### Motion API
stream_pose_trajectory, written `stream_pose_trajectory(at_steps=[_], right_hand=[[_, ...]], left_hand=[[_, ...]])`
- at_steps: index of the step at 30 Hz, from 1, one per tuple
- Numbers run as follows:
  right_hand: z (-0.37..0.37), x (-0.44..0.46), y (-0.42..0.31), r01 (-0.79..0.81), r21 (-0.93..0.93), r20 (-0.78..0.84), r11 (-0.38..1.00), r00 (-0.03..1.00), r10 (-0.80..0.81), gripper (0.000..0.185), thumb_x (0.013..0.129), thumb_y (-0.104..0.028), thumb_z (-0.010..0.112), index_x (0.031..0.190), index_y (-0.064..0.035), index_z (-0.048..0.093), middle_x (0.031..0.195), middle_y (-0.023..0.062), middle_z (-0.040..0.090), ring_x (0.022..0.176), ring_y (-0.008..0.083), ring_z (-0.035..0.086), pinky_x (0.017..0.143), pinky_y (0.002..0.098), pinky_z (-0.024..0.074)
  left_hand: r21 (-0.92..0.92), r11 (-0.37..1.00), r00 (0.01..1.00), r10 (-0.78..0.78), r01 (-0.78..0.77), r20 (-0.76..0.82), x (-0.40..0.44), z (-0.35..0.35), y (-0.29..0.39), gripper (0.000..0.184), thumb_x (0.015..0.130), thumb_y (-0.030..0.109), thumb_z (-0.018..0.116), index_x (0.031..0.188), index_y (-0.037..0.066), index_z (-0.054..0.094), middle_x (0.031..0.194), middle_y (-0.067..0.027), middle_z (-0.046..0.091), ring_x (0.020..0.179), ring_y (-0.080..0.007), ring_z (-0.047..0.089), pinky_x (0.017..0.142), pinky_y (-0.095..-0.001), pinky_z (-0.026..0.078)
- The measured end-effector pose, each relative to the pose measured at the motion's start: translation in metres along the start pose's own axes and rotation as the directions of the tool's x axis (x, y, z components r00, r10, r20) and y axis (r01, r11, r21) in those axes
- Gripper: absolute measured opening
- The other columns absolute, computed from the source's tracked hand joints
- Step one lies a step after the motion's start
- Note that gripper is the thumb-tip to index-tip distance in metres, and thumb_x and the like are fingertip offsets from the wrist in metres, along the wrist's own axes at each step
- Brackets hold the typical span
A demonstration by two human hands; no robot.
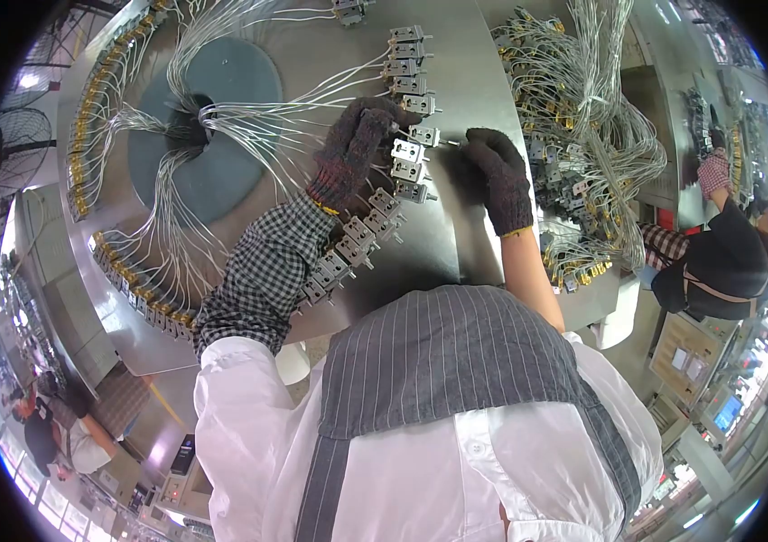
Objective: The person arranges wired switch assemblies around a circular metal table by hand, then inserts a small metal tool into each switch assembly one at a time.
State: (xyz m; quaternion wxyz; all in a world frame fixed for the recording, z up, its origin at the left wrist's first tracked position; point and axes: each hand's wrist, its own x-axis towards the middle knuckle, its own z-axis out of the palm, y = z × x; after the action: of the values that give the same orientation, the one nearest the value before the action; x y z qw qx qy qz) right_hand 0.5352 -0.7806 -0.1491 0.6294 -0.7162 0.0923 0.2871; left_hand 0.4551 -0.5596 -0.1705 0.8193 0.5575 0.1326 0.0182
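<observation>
1. The small metal block [423, 135] sits in a curved row along the near edge of the worktop [460, 212], between the two hands, with neighbouring blocks [407, 171] close beside it.
2. The left hand [354, 149], in a dark knitted glove, is bent over the row from the wire side, its fingertips at the block's upper end; whether it pinches the block cannot be told.
3. The right hand [498, 176], gloved likewise, has its fingers bunched near the thin pin [450, 142] that points out from the block; whether they close on it cannot be told.
4. The block looks rigid and light, probably easy to tip or swivel; its smooth faces could slide under knit. The broad flat sides seem the best hold, clear of the pin.
5. The pale wires [253, 117] run from the grey disc [253, 68] toward the row. They look flexible but springy, likely to tug a loose block sideways, and their joins may be the fragile part, so gripping the metal body seems safer.
</observation>
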Motion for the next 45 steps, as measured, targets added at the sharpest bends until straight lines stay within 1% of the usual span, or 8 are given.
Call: stream_pose_trajectory(at_steps=[3, 6, 15, 18, 24, 27, 30, 45], right_hand=[[0.0, -0.002, 0.003, 0.132, -0.015, 0.017, 0.991, 0.991, -0.132, 0.026, 0.082, -0.018, 0.071, 0.103, -0.0024, 0.07, 0.092, 0.0044, 0.069, 0.082, 0.0124, 0.063, 0.077, 0.026, 0.0517], [0.001, 0.0, -0.004, -0.053, 0.03, 0.012, 0.998, 0.999, 0.053, 0.027, 0.083, -0.018, 0.07, 0.104, -0.0013, 0.069, 0.092, 0.0054, 0.069, 0.082, 0.0132, 0.064, 0.077, 0.0267, 0.0527], [-0.001, 0.004, 0.003, -0.086, 0.126, 0.022, 0.988, 0.996, 0.084, 0.029, 0.083, -0.017, 0.071, 0.108, -0.0022, 0.068, 0.09, 0.0053, 0.069, 0.081, 0.0128, 0.065, 0.075, 0.0277, 0.0538], [-0.002, 0.002, 0.004, 0.098, -0.024, 0.033, 0.995, 0.995, -0.097, 0.026, 0.084, -0.018, 0.071, 0.105, -0.0028, 0.069, 0.09, 0.0045, 0.07, 0.082, 0.0124, 0.065, 0.075, 0.0271, 0.0535], [-0.001, 0.001, -0.004, -0.084, 0.082, 0.036, 0.993, 0.996, 0.081, 0.024, 0.084, -0.018, 0.071, 0.103, -0.0038, 0.07, 0.091, 0.0032, 0.069, 0.084, 0.0116, 0.063, 0.075, 0.0255, 0.0515], [0.0, 0.0, -0.002, 0.083, -0.002, 0.045, 0.997, 0.996, -0.083, 0.025, 0.085, -0.02, 0.07, 0.104, -0.0036, 0.069, 0.09, 0.0028, 0.069, 0.082, 0.0116, 0.063, 0.075, 0.025, 0.0511], [-0.006, 0.009, 0.009, -0.059, 0.051, 0.05, 0.997, 0.997, 0.056, 0.027, 0.087, -0.022, 0.069, 0.106, -0.0027, 0.068, 0.091, 0.0038, 0.069, 0.083, 0.0122, 0.064, 0.078, 0.0261, 0.0519], [-0.001, -0.002, -0.004, 0.059, -0.025, 0.046, 0.998, 0.997, -0.057, 0.025, 0.086, -0.021, 0.067, 0.102, -0.0012, 0.069, 0.093, 0.0064, 0.07, 0.086, 0.0146, 0.065, 0.08, 0.0286, 0.053]], left_hand=[[0.007, 0.999, 0.999, 0.05, -0.05, 0.019, 0.001, -0.001, -0.004, 0.039, 0.106, 0.037, 0.042, 0.114, 0.001, 0.053, 0.113, -0.0178, 0.065, 0.108, -0.0293, 0.064, 0.096, -0.0411, 0.052], [-0.038, 0.997, 0.997, 0.074, -0.073, 0.027, 0.003, 0.0, -0.003, 0.034, 0.104, 0.037, 0.047, 0.112, 0.004, 0.055, 0.111, -0.0156, 0.067, 0.103, -0.0227, 0.065, 0.087, -0.0378, 0.056], [-0.053, 0.998, 0.999, 0.04, -0.039, 0.006, 0.002, 0.002, 0.001, 0.039, 0.106, 0.037, 0.042, 0.113, 0.0, 0.053, 0.108, -0.0148, 0.064, 0.105, -0.0275, 0.065, 0.095, -0.0417, 0.053], [0.062, 0.985, 0.987, 0.16, -0.162, 0.029, 0.006, -0.002, -0.005, 0.041, 0.106, 0.039, 0.041, 0.113, 0.0, 0.053, 0.109, -0.0151, 0.064, 0.104, -0.0273, 0.066, 0.094, -0.0415, 0.053], [0.038, 0.993, 0.994, 0.114, -0.113, -0.002, 0.003, 0.004, 0.006, 0.035, 0.107, 0.031, 0.041, 0.111, -0.001, 0.054, 0.105, -0.0157, 0.067, 0.102, -0.0265, 0.066, 0.094, -0.0404, 0.052], [0.058, 0.986, 0.987, 0.16, -0.159, -0.007, 0.007, 0.002, -0.001, 0.032, 0.107, 0.028, 0.041, 0.11, -0.002, 0.054, 0.102, -0.016, 0.069, 0.099, -0.0263, 0.067, 0.094, -0.0397, 0.051], [0.115, 0.976, 0.983, 0.184, -0.183, -0.002, 0.006, 0.002, 0.003, 0.031, 0.107, 0.026, 0.041, 0.11, -0.002, 0.054, 0.103, -0.0169, 0.068, 0.098, -0.0262, 0.067, 0.094, -0.0393, 0.051], [-0.009, 0.993, 0.993, 0.117, -0.117, 0.003, 0.003, 0.004, 0.007, 0.031, 0.106, 0.032, 0.044, 0.113, 0.003, 0.052, 0.107, -0.0152, 0.066, 0.102, -0.024, 0.066, 0.09, -0.0387, 0.055]])
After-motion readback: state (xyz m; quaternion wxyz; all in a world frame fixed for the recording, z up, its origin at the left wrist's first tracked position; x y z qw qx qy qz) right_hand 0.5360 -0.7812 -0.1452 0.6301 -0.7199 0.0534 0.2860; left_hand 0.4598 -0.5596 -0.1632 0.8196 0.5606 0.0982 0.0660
